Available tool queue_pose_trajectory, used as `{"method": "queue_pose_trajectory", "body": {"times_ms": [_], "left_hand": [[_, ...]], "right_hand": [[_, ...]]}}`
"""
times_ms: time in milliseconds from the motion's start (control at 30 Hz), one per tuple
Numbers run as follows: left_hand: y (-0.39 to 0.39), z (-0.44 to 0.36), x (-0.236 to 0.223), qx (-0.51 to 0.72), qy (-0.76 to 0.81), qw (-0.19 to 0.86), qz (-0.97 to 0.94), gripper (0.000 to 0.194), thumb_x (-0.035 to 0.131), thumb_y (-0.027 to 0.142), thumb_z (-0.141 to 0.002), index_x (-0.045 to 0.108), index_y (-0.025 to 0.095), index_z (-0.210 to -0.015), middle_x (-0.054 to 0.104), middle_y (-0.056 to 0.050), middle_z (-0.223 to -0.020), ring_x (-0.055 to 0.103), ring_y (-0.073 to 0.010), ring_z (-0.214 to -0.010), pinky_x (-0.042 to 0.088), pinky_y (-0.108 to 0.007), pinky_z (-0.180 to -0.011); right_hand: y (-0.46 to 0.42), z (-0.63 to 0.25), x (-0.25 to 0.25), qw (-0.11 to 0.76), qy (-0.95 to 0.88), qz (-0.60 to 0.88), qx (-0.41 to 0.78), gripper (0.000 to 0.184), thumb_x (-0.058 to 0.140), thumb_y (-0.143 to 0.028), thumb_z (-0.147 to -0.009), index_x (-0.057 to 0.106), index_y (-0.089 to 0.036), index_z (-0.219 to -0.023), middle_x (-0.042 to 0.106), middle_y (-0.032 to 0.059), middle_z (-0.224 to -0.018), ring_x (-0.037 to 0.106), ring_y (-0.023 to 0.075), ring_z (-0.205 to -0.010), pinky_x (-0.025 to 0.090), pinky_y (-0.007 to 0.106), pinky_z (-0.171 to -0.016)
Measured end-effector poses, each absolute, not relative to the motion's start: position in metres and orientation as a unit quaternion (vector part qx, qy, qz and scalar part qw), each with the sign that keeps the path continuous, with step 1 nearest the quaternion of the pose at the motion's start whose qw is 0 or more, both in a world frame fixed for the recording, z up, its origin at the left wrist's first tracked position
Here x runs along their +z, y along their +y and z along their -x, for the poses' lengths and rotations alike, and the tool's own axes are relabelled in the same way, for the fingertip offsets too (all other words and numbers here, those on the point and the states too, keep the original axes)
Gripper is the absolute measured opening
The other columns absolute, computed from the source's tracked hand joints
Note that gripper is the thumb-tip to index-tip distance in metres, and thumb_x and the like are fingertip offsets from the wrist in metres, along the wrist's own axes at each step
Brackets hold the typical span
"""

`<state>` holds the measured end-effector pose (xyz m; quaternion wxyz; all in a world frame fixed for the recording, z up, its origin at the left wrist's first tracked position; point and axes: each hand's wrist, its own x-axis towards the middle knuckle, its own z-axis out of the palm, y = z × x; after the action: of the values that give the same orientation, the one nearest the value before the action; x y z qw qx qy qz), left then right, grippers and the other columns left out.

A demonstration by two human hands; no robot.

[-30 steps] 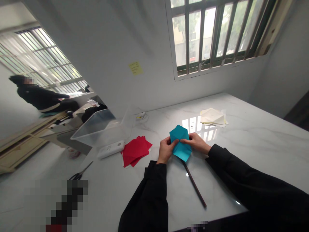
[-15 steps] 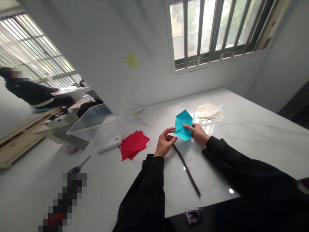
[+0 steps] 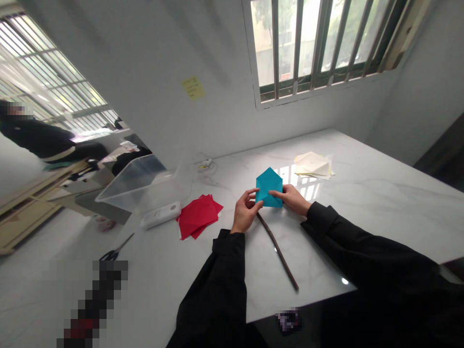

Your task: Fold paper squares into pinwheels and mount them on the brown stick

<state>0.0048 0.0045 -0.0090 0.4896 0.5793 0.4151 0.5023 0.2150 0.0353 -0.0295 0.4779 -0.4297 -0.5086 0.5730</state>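
A blue folded paper envelope (image 3: pixel 269 181) is held up above the table between my two hands, its pointed flap upward. My left hand (image 3: pixel 245 210) pinches its lower left edge, thumb in front. From the right, my right hand (image 3: pixel 293 198) grips it, the thumb lying across its front and the other fingers partly hidden behind. Below the envelope a thin dark stick (image 3: pixel 278 250) lies on the table, its upper end close to my left hand.
Red paper sheets (image 3: pixel 199 216) lie left of my hands, beside a white device (image 3: pixel 161 215) and a clear plastic bin (image 3: pixel 123 186). Scissors (image 3: pixel 116 249) rest nearer on the left. A stack of cream envelopes (image 3: pixel 312 164) sits at the back right. A person (image 3: pixel 38 135) sits far left.
The blue envelope has turned more upright and shifted slightly left. My left fingers, loosely beside its corner before, now grip its lower left edge.
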Motion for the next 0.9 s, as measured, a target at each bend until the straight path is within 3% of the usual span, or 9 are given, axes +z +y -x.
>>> {"method": "queue_pose_trajectory", "body": {"times_ms": [100, 233, 500, 700, 900], "left_hand": [[0.006, -0.005, -0.010, 0.510, 0.403, 0.506, -0.567, 0.093, 0.095, 0.040, -0.073, 0.052, 0.025, -0.154, 0.077, -0.004, -0.098, 0.072, -0.0153, -0.075, 0.058, -0.027, -0.072], [0.007, -0.004, -0.013, 0.502, 0.399, 0.535, -0.550, 0.112, 0.098, 0.042, -0.069, 0.040, 0.020, -0.162, 0.078, -0.002, -0.091, 0.075, -0.0180, -0.081, 0.061, -0.030, -0.082], [0.009, -0.004, -0.015, 0.497, 0.413, 0.537, -0.542, 0.089, 0.099, 0.048, -0.067, 0.059, 0.015, -0.139, 0.082, -0.011, -0.103, 0.079, -0.0257, -0.091, 0.065, -0.039, -0.089], [0.012, -0.003, -0.016, 0.505, 0.421, 0.526, -0.539, 0.082, 0.097, 0.052, -0.069, 0.062, 0.014, -0.133, 0.082, -0.014, -0.109, 0.079, -0.0270, -0.094, 0.065, -0.039, -0.088], [0.012, -0.003, -0.016, 0.503, 0.424, 0.529, -0.536, 0.071, 0.097, 0.051, -0.069, 0.068, 0.012, -0.121, 0.082, -0.015, -0.108, 0.078, -0.0269, -0.093, 0.064, -0.039, -0.087]], "right_hand": [[0.035, -0.215, -0.029, 0.458, -0.534, 0.427, 0.568, 0.047, 0.087, -0.053, -0.077, 0.082, -0.013, -0.099, 0.083, 0.0132, -0.101, 0.076, 0.0290, -0.091, 0.061, 0.042, -0.088], [0.035, -0.215, -0.030, 0.423, -0.575, 0.426, 0.556, 0.046, 0.086, -0.054, -0.077, 0.082, -0.012, -0.096, 0.082, 0.0114, -0.096, 0.075, 0.0276, -0.087, 0.060, 0.039, -0.084], [0.032, -0.213, -0.026, 0.413, -0.593, 0.368, 0.585, 0.059, 0.077, -0.071, -0.083, 0.079, -0.015, -0.101, 0.079, 0.0093, -0.097, 0.070, 0.0237, -0.083, 0.056, 0.036, -0.079], [0.029, -0.214, -0.017, 0.409, -0.620, 0.393, 0.542, 0.062, 0.076, -0.077, -0.078, 0.070, -0.015, -0.080, 0.062, 0.0014, -0.068, 0.050, 0.0148, -0.064, 0.041, 0.030, -0.062], [0.028, -0.213, -0.016, 0.401, -0.625, 0.403, 0.535, 0.063, 0.075, -0.077, -0.076, 0.069, -0.015, -0.080, 0.059, 0.0007, -0.067, 0.047, 0.0143, -0.064, 0.038, 0.030, -0.062]]}}
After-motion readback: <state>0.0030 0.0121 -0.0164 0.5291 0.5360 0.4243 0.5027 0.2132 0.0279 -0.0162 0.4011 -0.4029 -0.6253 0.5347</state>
